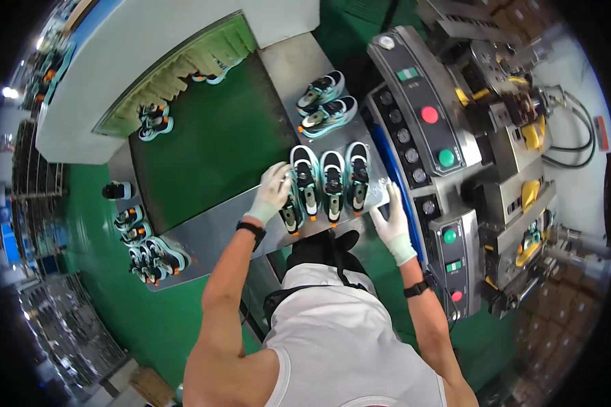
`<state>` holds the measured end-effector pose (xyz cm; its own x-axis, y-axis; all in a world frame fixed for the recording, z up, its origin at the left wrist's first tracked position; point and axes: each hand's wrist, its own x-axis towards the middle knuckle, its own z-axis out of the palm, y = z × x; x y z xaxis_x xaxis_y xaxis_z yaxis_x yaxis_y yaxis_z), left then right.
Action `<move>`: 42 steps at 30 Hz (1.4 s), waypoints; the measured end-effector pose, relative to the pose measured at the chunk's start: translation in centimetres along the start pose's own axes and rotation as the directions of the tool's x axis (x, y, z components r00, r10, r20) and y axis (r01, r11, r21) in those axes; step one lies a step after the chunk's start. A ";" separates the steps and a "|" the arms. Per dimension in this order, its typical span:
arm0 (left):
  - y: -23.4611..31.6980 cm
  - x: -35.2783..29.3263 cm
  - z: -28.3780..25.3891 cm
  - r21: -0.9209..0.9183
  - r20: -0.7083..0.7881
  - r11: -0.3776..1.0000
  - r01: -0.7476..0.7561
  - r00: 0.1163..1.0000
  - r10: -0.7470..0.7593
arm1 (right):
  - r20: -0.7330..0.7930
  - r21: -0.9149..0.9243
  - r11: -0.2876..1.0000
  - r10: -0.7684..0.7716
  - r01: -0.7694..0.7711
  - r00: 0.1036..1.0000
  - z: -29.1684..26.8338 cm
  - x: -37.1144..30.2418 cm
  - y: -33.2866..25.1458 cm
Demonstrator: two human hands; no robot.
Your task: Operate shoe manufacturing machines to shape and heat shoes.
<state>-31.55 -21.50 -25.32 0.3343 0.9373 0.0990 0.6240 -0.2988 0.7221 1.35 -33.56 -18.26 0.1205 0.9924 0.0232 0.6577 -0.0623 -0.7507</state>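
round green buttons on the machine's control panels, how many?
2. One green button sits on the upper panel below the red button; the other green button is on the lower panel, beside the right hand. Others may be hidden further along the machine.

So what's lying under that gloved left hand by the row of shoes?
The left hand rests on a shoe at the row's left end, on the metal table. Only the shoe's near end shows; the rest is covered.

White gloves [271, 193]; black wristbands (both arms); white sleeveless top [339, 332].
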 end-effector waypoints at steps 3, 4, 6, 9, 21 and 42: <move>1.2 4.8 1.1 0.028 0.027 0.962 -0.271 0.962 0.271 | -0.174 -0.166 0.982 0.059 -0.088 0.983 6.5 3.7 3.5; 0.7 6.2 3.8 0.174 0.222 0.897 -0.407 0.903 0.367 | -0.292 -0.194 0.970 0.083 -0.144 0.953 7.8 5.0 7.7; -2.3 4.7 5.4 0.308 0.363 0.898 -0.314 0.911 0.195 | -0.138 -0.342 0.852 0.373 -0.397 0.918 10.3 7.7 3.7; 1.4 2.7 6.1 0.157 0.221 0.985 -0.070 0.975 0.034 | -0.123 -0.373 0.782 0.491 -0.499 0.862 10.0 8.0 5.5; -19.1 20.7 -12.9 0.317 -0.179 0.948 0.009 0.983 0.050 | 0.062 -0.039 0.730 0.683 -0.682 0.728 11.4 9.8 3.0; -19.6 20.4 -11.8 0.476 0.174 0.879 0.041 0.975 -0.139 | -0.040 -0.245 0.857 0.458 -0.453 0.888 12.8 8.9 3.3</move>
<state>-45.28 5.55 -29.34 0.3619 0.9240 -0.1232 0.8978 -0.3099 0.3130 -4.96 -23.57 -28.97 0.4376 0.8488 -0.2966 0.6913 -0.5286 -0.4927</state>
